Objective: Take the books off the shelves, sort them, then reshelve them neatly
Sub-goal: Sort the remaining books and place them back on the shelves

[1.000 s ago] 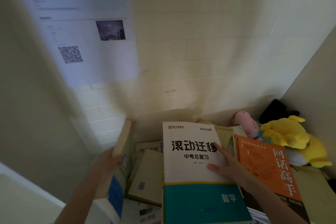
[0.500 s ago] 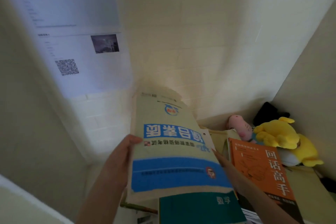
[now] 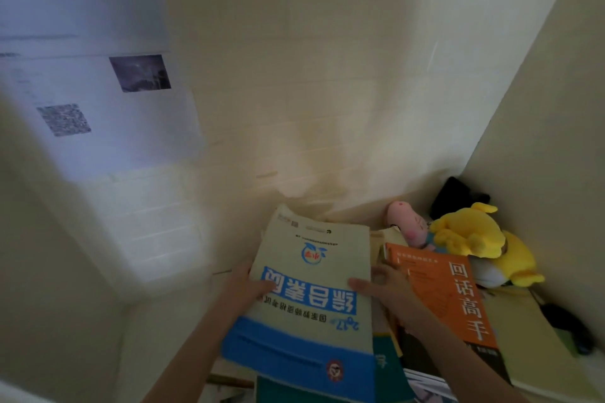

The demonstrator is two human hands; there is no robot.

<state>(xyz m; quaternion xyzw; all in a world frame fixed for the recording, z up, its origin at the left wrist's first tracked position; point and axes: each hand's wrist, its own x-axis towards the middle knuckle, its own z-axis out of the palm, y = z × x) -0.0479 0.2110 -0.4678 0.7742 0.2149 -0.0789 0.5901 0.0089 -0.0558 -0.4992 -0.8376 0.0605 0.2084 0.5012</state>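
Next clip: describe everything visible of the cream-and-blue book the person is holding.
The cream-and-blue book is a softcover with a cream cover, blue title lettering, a broad blue band at the near end and a round logo. Its print reads upside down; a far corner curls. The left hand grips its left edge, thumb on the cover; the right hand grips the right edge. It overlaps a teal book, left of an orange book.

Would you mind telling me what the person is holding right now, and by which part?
The cream-and-blue book: left hand grips its left edge, right hand its right edge.
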